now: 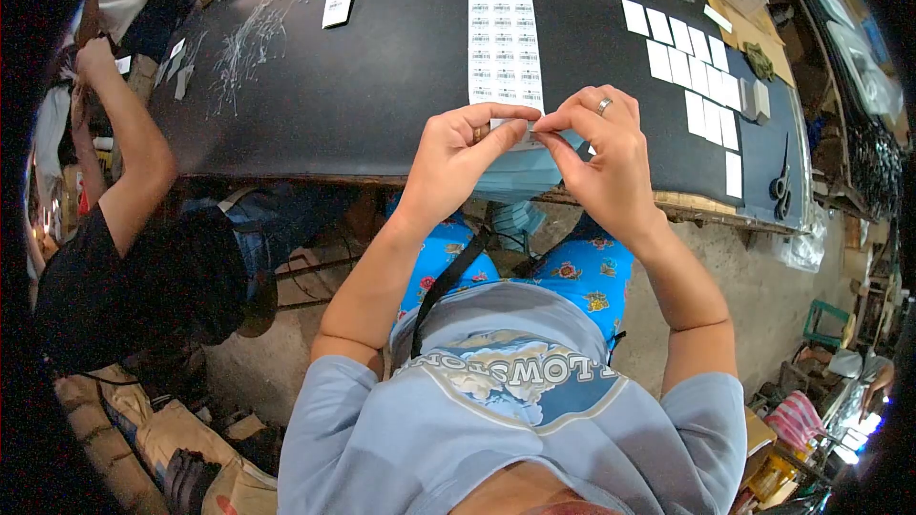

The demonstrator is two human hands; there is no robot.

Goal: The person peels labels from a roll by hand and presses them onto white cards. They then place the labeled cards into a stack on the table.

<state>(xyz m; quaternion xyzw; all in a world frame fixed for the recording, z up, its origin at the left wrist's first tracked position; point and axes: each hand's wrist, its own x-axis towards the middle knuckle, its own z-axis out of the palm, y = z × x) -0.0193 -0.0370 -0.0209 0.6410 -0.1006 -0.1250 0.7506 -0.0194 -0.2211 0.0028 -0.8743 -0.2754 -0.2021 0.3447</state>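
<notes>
A long white strip of barcode labels (506,29) runs down the dark tabletop toward me, three labels across. At its near end my left hand (453,153) is closed, thumb and index fingertip pinched together over the strip. My right hand (606,148) meets it there, also in a pinch, and the fingertips of both hands nearly touch. A small label seems to be between them, mostly hidden by the fingers. Below my hands, pale blue backing sheet (520,175) hangs over the table's front edge.
Rows of white cards (682,69) lie at the right, near a small white stack (755,100) and black scissors (780,186). Two card stacks (337,8) and a tangle of clear tag strings (250,48) lie left. A co-worker's arm (138,148) is at far left.
</notes>
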